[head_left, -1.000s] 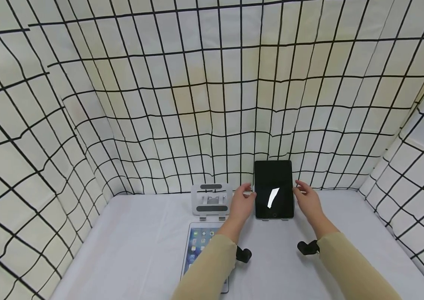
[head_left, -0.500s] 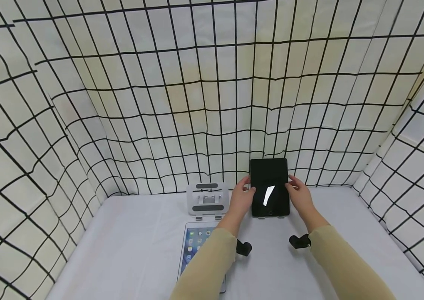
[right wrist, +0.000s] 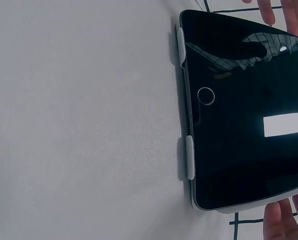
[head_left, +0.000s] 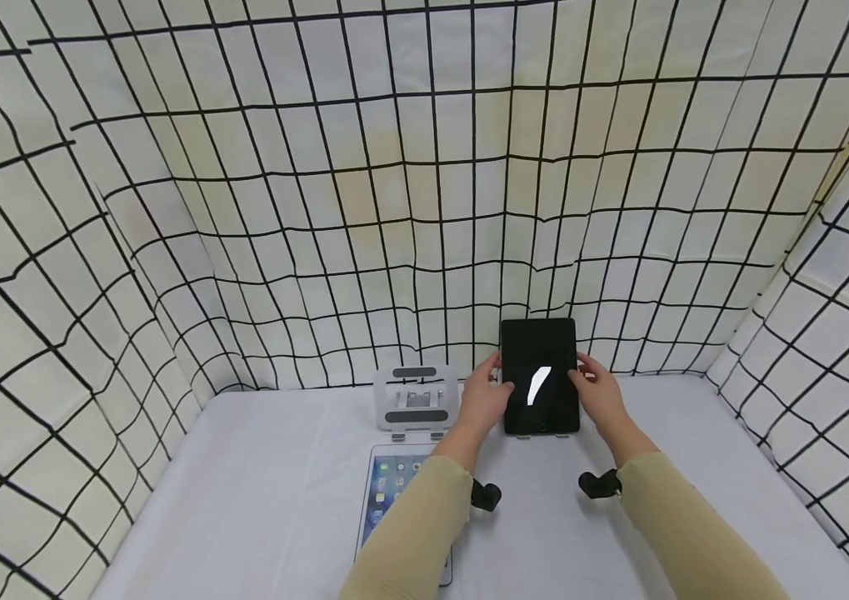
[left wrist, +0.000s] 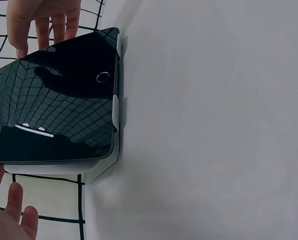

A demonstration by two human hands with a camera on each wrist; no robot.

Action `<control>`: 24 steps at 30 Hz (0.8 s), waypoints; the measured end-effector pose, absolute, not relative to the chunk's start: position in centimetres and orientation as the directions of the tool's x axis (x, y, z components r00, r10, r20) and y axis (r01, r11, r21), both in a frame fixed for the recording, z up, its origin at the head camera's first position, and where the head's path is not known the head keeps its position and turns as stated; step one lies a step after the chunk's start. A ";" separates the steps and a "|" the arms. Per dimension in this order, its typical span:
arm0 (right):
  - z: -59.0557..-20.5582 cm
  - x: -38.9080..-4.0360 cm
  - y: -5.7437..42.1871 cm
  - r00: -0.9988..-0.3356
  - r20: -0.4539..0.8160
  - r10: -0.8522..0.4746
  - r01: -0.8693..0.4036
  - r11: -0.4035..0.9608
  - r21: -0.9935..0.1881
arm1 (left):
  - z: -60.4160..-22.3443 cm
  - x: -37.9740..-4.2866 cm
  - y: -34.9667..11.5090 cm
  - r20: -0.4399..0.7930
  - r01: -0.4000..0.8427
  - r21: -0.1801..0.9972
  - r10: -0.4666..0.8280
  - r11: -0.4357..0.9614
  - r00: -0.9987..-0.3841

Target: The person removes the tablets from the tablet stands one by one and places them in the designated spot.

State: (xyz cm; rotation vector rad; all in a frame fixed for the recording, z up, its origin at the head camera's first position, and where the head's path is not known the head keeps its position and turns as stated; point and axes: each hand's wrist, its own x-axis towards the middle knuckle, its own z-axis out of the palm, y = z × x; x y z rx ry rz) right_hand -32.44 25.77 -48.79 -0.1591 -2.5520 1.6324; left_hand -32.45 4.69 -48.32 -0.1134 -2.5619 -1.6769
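Note:
A black tablet (head_left: pixel 540 400) with a home button leans upright on a white stand, its lower edge behind two small lips (right wrist: pixel 190 157). My left hand (head_left: pixel 484 396) holds the tablet's left edge, thumb on the front and fingers at the side and behind. On the opposite edge, my right hand (head_left: pixel 600 400) grips likewise, its thumb over the screen border. The stand is mostly hidden behind the tablet; a strip of its white side (left wrist: pixel 106 167) shows in the left wrist view.
Left of the tablet stands a second white stand (head_left: pixel 417 375) with grey pads. In front of it lies a white tablet (head_left: pixel 382 492) with its screen lit, partly covered by my left sleeve. A black-gridded white wall (head_left: pixel 424 250) rises behind the white table (head_left: pixel 244 500).
Both hands have closed in on the black tablet's sides, and their thumbs now overlap its front. The head view has shifted slightly. The white tablet and the other stand stay in place.

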 end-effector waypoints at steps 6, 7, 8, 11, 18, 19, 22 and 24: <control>-49.0 -32.4 26.1 -0.985 0.075 0.157 0.004 0.451 -0.893 | -48.1 -32.2 4.8 0.126 0.122 0.880 0.023 0.459 -0.992; -49.0 -32.4 26.1 -0.983 0.081 0.162 0.002 0.454 -0.891 | -48.1 -32.2 4.8 0.125 0.122 0.877 0.025 0.464 -0.992; -48.9 -32.3 26.1 -0.983 0.087 0.164 -0.003 0.458 -0.889 | -48.1 -32.2 4.8 0.125 0.123 0.875 0.027 0.468 -0.992; -48.8 -32.1 26.3 -0.979 0.118 0.168 -0.022 0.484 -0.875 | -48.1 -32.0 4.8 0.125 0.123 0.883 0.027 0.452 -0.992; -48.6 -31.1 26.6 -0.979 0.142 0.150 -0.048 0.502 -0.864 | -48.6 -31.8 4.6 0.174 0.180 0.919 0.049 0.351 -0.984; -48.6 -31.0 26.6 -0.980 0.138 0.146 -0.048 0.495 -0.867 | -48.7 -31.8 4.5 0.177 0.184 0.924 0.054 0.334 -0.983; -48.7 -30.8 26.8 -0.985 0.108 0.134 -0.035 0.459 -0.888 | -48.9 -31.9 4.4 0.177 0.186 0.937 0.056 0.297 -0.983; -48.9 -30.8 26.9 -0.988 0.095 0.120 -0.032 0.446 -0.894 | -49.0 -31.8 4.4 0.172 0.181 0.940 0.055 0.290 -0.984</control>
